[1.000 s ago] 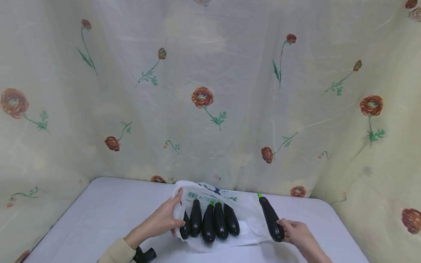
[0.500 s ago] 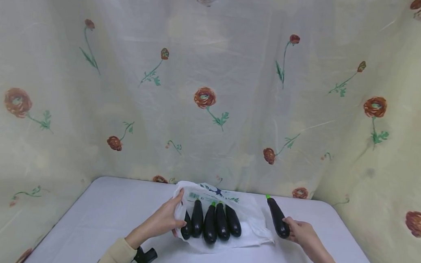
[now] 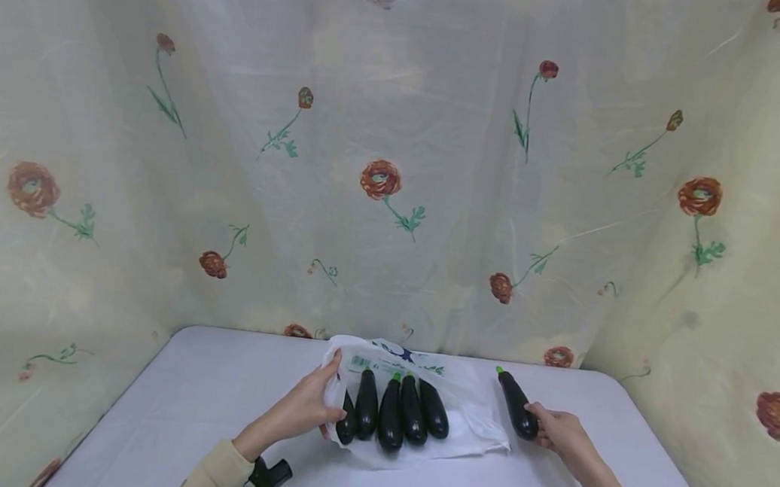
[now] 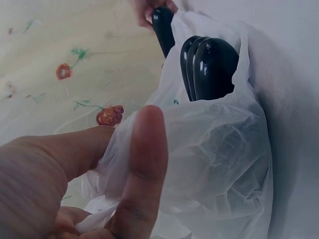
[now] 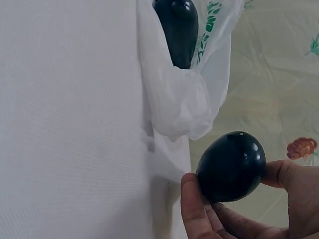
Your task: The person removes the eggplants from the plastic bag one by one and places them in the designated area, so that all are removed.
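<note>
A white plastic bag [image 3: 472,430] with printing lies on the table, its mouth facing me. Several dark eggplants [image 3: 390,417] lie side by side inside it. My left hand [image 3: 304,403] grips the bag's left edge; in the left wrist view the thin plastic [image 4: 214,149] is caught between thumb and fingers. To the right of the bag, my right hand [image 3: 560,433] holds one eggplant [image 3: 517,403] near its rounded end, its green stem pointing away. The right wrist view shows that eggplant [image 5: 232,167] between thumb and fingers, apart from the bag.
The table [image 3: 217,382] has a white cover. A flowered curtain [image 3: 388,273] hangs behind its far edge and along both sides. Black wrist devices [image 3: 270,475] are strapped near both hands.
My right hand has moved a little to the right with its eggplant, away from the bag. The left hand stays on the bag's edge, and the bagged eggplants lie as before.
</note>
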Demonstrator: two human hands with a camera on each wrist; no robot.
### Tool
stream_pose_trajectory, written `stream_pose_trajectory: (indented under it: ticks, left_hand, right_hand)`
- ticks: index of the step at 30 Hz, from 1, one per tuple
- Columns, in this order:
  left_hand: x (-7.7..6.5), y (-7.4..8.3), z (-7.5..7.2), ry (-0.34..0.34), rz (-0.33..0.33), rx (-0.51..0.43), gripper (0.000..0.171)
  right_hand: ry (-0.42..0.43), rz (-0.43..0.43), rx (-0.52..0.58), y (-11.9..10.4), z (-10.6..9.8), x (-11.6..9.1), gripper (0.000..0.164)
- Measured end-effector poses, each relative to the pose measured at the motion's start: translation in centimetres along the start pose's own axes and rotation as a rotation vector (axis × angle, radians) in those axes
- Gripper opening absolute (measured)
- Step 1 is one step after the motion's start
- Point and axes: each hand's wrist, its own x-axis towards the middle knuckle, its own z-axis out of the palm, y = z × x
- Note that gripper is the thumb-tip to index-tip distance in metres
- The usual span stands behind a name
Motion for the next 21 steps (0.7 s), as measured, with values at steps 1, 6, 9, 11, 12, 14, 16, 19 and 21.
stream_pose_trajectory:
  ticks: [1, 6, 9, 11, 12, 14, 16, 19, 21]
  left_hand:
    - [-0.01, -0.02, 0.01, -0.001, 0.0, -0.003, 0.103]
    - [0.02, -0.14, 0.12, -0.005, 0.001, -0.008, 0.103]
    - [0.06, -0.19, 0.22, -0.009, 0.0, -0.01, 0.102]
    - [0.06, -0.19, 0.26, -0.012, -0.002, -0.008, 0.102]
    - [0.07, -0.2, 0.29, -0.013, -0.003, -0.006, 0.102]
    - [0.05, -0.21, 0.34, -0.013, -0.007, -0.002, 0.102]
    - [0.02, -0.17, 0.34, -0.013, -0.011, -0.002, 0.102]
    - [-0.01, -0.07, 0.3, -0.01, -0.015, -0.004, 0.102]
    - [-0.03, 0.0, 0.27, -0.008, -0.017, -0.005, 0.102]
  right_hand:
    - [0.001, 0.002, -0.002, 0.03, 0.02, 0.03, 0.064]
    - [0.002, 0.0, -0.015, 0.06, 0.09, 0.19, 0.064]
    - [0.002, 0.005, -0.024, 0.19, 0.13, 0.37, 0.065]
    - [0.003, 0.002, -0.026, 0.3, 0.18, 0.48, 0.066]
    - [0.001, -0.002, -0.023, 0.35, 0.21, 0.53, 0.067]
    - [0.002, -0.01, -0.018, 0.46, 0.3, 0.63, 0.066]
    - [0.001, -0.019, -0.015, 0.53, 0.37, 0.7, 0.065]
    - [0.002, -0.029, -0.018, 0.62, 0.47, 0.81, 0.064]
    - [0.007, -0.027, -0.028, 0.58, 0.53, 0.84, 0.064]
